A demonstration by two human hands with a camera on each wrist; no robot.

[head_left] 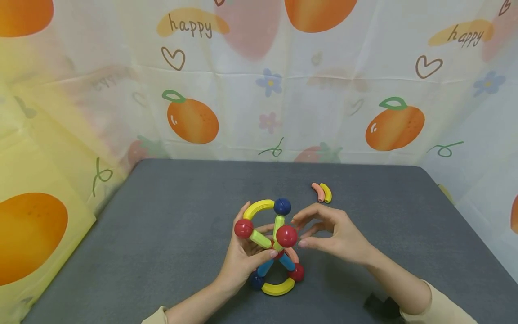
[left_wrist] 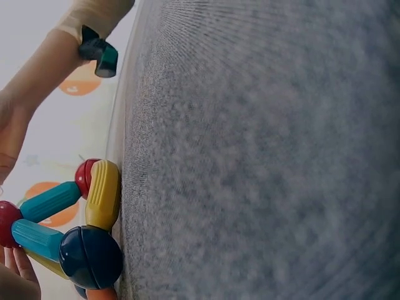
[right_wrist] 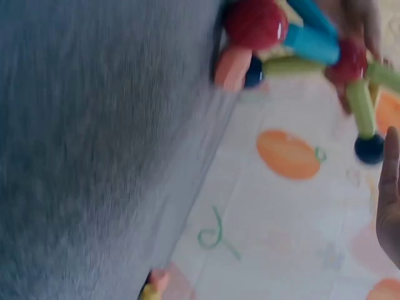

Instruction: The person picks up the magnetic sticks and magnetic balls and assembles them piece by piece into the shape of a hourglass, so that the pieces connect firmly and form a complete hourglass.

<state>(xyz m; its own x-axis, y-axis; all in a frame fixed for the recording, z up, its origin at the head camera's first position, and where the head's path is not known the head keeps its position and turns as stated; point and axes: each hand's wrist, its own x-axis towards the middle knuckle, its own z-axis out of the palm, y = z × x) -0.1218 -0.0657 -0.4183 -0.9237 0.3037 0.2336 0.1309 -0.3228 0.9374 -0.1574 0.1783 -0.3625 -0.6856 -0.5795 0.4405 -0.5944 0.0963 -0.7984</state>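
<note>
My left hand (head_left: 238,261) grips a magnetic stick-and-ball model by its middle, with the thumb at the central red ball (right_wrist: 347,61). Lime sticks (head_left: 261,239) spread from that ball toward a red ball (head_left: 244,228), a dark blue ball (head_left: 282,206) and another red ball (head_left: 287,236). A curved yellow stick (head_left: 259,207) bridges two of the upper balls. Below, blue sticks (left_wrist: 51,201) lead down to lower balls, joined by a curved yellow piece (left_wrist: 103,195). My right hand (head_left: 340,234) has bent, spread fingers beside the nearest upper red ball, nothing visible between them.
Two loose curved sticks, one pink (head_left: 318,192) and one yellow (head_left: 326,192), lie on the grey table (head_left: 182,202) beyond the right hand. A fruit-printed cloth (head_left: 243,121) hangs behind the table. A dark object (head_left: 380,307) is by the right sleeve.
</note>
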